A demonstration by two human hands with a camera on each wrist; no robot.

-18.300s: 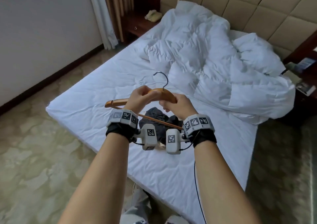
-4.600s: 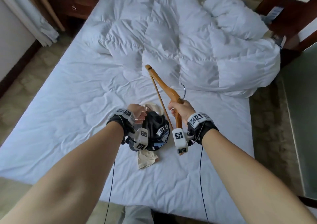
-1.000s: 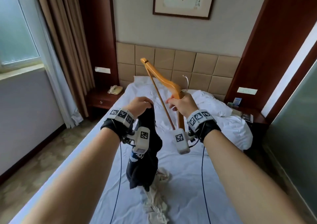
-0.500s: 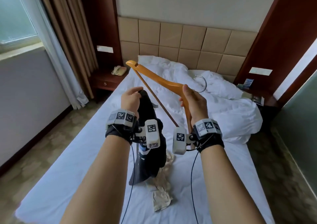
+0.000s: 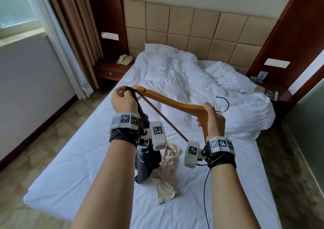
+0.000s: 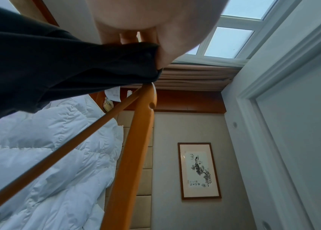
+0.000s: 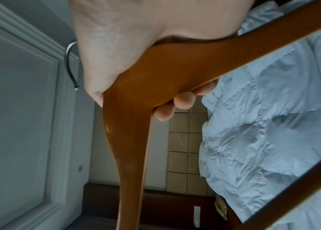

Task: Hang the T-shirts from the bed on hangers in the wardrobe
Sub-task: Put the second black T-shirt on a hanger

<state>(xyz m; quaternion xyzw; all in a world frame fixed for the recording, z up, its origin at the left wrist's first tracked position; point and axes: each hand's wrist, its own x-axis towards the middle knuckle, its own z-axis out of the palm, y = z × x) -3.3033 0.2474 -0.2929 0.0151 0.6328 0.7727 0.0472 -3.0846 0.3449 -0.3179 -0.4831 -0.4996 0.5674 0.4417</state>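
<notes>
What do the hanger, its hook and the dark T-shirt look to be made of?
Hanger: apparently wood with a glossy orange-brown varnish; highlights show along its arm in the right wrist view. Hook: thin bent metal wire, silvery and shiny. T-shirt: soft dark knit fabric, probably cotton, matte; it hangs limp and folds where the left hand pinches it.

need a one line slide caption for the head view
Left hand pinches a black T-shirt at the tip of a wooden hanger gripped by the right hand, above the bed.
</notes>
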